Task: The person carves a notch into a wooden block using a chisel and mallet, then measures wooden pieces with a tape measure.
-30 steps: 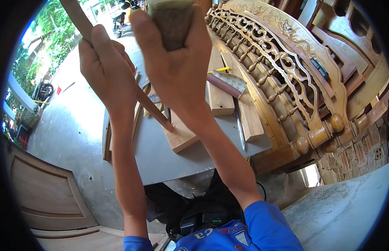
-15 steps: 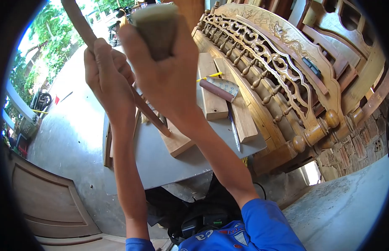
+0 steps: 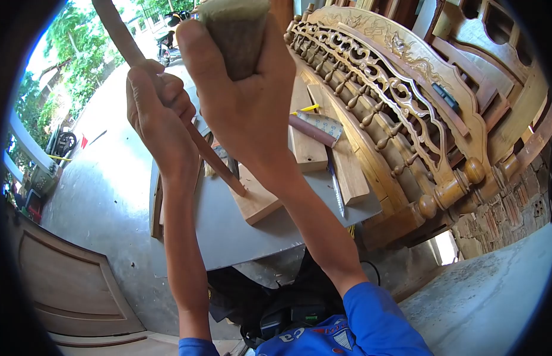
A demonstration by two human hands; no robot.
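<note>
My left hand (image 3: 160, 113) is closed around a long, narrow wooden strip (image 3: 117, 31) that slants from the upper left down towards the table. Its lower end meets, or overlaps in view, a pale wooden block (image 3: 256, 204). Raised closer to the camera, my right hand (image 3: 246, 118) grips a dark, tapered block (image 3: 235, 47) with a pale, rounded top edge. What kind of tool this is I cannot make out. Both hands are above the grey table (image 3: 228, 249), the right one beside the left.
Rolled sandpaper (image 3: 316, 129) lies across wooden pieces (image 3: 354, 181), near a yellow stick (image 3: 305, 110) and a slim pen-like tool (image 3: 336, 188). A carved wooden headboard (image 3: 418, 104) leans at the right. A wooden door panel (image 3: 71, 276) stands lower left.
The whole view has shifted slightly, with the table items a little further right and down. My right hand and its block sit slightly further right; both grips are kept.
</note>
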